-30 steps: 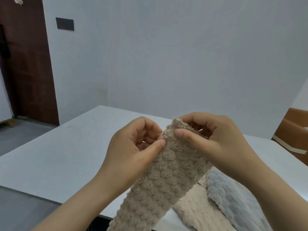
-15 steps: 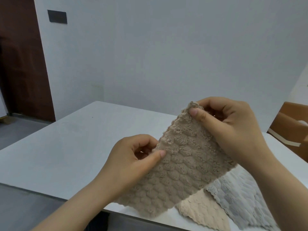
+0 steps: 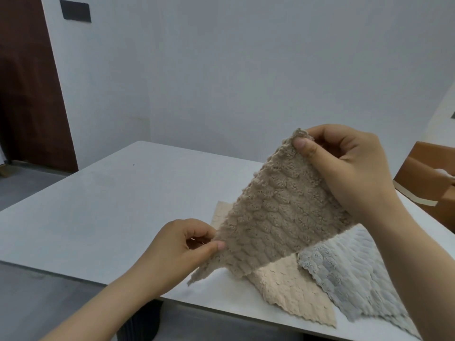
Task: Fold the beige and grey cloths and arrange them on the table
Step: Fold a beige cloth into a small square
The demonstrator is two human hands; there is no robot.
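Note:
A fluffy dark beige cloth [image 3: 278,212] is stretched in the air above the white table [image 3: 110,205]. My right hand [image 3: 344,173] pinches its upper corner, and my left hand [image 3: 182,244] pinches its lower left edge. Below it, flat on the table, lie a lighter beige cloth [image 3: 290,289] and a grey cloth [image 3: 364,274] side by side, both partly hidden by the held cloth and my right forearm.
A brown cardboard box [image 3: 428,183] stands at the table's right side. The table's near edge runs just below the flat cloths. A dark wooden door [image 3: 27,94] is at the far left, beside the white wall.
My hands have moved apart, the right one up and right, the left one down. The dark beige cloth has spread from a narrow bunch into a wide sheet.

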